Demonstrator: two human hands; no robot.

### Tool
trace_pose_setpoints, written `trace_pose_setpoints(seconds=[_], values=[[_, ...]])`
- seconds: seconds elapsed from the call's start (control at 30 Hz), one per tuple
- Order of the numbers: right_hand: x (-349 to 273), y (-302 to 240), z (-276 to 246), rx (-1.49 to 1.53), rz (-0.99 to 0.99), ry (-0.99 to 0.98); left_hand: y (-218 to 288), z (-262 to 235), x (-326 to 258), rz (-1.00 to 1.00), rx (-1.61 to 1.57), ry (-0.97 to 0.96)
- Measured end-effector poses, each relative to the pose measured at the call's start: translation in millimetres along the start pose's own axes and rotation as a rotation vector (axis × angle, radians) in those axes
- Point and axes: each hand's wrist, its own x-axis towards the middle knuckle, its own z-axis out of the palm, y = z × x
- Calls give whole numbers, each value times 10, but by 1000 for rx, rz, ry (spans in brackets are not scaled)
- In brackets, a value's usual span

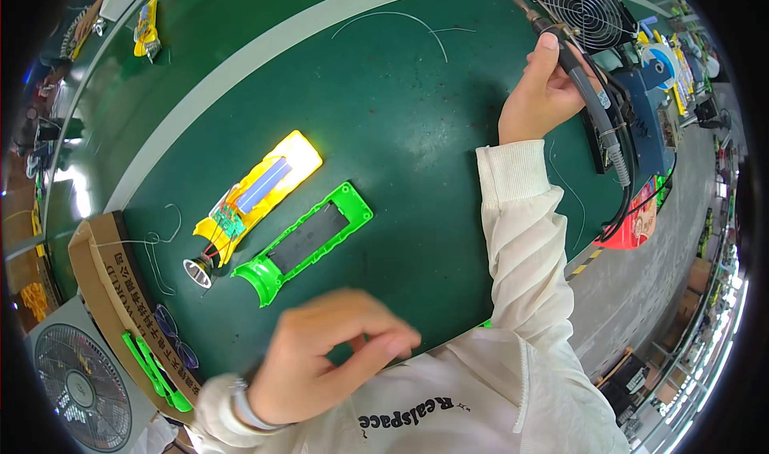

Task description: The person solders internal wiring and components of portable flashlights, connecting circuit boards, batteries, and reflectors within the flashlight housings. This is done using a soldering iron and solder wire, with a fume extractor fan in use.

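Observation:
My right hand (545,93) is closed round the dark handle of a soldering iron (575,71), its tip pointing up and left near the stand. My left hand (328,354), a little blurred, is over the near table edge with fingers curled toward the thumb; nothing shows in it. Beyond it lies an open yellow flashlight half (303,151) with a blue battery (264,185), a small green circuit board (231,222) and, on red wires, a round silver reflector (197,272). Beside it rests an empty green casing half (352,201) with a dark inner panel.
A caged black fan (583,12) and a blue soldering-station box (647,113) stand at the far right. At left are a cardboard box (120,270) with green casing parts (152,370), glasses (172,334) and a grey fan (80,386). Thin wire (400,15) lies on the green table.

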Motion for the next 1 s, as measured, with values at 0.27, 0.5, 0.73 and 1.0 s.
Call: trace_pose_setpoints(seconds=[0.27, 0.5, 0.73, 1.0], values=[[45, 42, -4, 15, 40, 85, 310, -496, 2593, 726, 1282, 395], [58, -15, 2, 28, 100, 85, 65, -533, 3176, 786, 1391, 369], [35, -19, 3, 25, 72, 91, 17, -498, 3006, 645, 1512, 450], [-60, -57, -36, 9, 143, -65, 755, -840, 1672, 633, 996, 482]])
